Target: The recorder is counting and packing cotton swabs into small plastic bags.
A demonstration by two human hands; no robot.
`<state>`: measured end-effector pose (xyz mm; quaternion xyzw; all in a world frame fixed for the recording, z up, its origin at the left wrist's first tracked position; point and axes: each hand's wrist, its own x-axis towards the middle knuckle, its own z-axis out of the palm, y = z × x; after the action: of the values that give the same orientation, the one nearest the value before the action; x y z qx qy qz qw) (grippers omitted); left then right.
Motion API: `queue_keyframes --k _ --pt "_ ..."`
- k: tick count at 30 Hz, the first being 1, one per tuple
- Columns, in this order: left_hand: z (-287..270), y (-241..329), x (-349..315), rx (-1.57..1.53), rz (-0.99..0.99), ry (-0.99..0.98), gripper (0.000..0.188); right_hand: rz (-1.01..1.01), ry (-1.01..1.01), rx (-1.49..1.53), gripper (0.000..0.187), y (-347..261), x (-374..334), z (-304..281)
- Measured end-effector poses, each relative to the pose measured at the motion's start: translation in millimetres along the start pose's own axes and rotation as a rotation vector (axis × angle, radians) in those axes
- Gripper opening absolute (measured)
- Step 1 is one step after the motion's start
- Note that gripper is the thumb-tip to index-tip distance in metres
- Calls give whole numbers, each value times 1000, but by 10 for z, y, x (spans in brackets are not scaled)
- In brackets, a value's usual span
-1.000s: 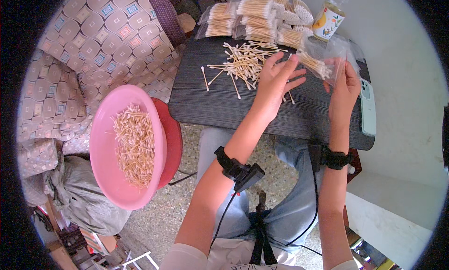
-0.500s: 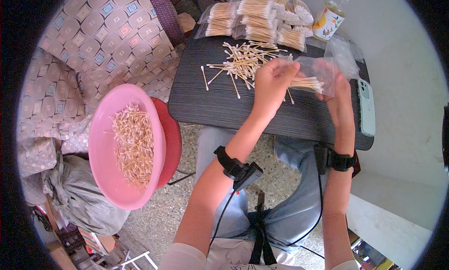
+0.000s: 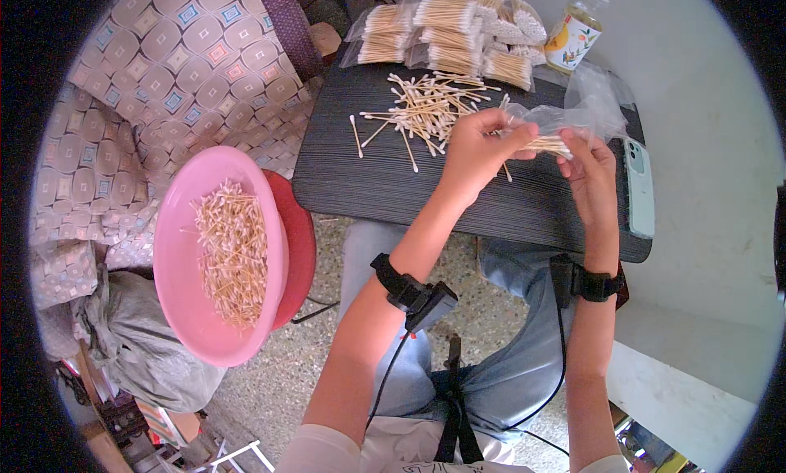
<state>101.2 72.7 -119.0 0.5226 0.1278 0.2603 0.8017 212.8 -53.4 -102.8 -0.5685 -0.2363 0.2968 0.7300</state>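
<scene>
A small clear plastic bag point(image 3: 558, 117) with a bunch of cotton swabs point(image 3: 547, 146) inside is held over the dark table's right half. My left hand point(image 3: 485, 148) grips it from the left, thumb on top. At the other end, the fingers of my right hand point(image 3: 591, 168) are closed on the bag near the white swab tips. Just left of my left hand lies a loose pile of cotton swabs point(image 3: 430, 108), with a few strays around it. My fingers and the plastic partly hide the bunch.
Filled swab bags point(image 3: 449, 35) are stacked at the table's back, beside a bottle point(image 3: 573, 32). Clear bags point(image 3: 596, 92) lie at the back right, and a pale phone point(image 3: 639, 186) rests along the right edge. Left, a pink basin point(image 3: 176, 264) of swabs sits on a red stool point(image 3: 296, 252).
My right hand has come round to the near side of the bag, its fingers now closed by the swab tips. The bag's plastic has crumpled upward; my left hand keeps its hold.
</scene>
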Motion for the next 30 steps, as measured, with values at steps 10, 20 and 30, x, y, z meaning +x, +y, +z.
queue_keyframes --k 10,20,30 --pt "15 -85 56 -16 101 64 17 5 -41 -107 18 8 54 79" --pt "-16 52 12 339 182 223 30 -45 7 -293 19 -22 60 282" --pt "-34 67 50 40 174 102 20 -67 46 -95 22 12 102 324"
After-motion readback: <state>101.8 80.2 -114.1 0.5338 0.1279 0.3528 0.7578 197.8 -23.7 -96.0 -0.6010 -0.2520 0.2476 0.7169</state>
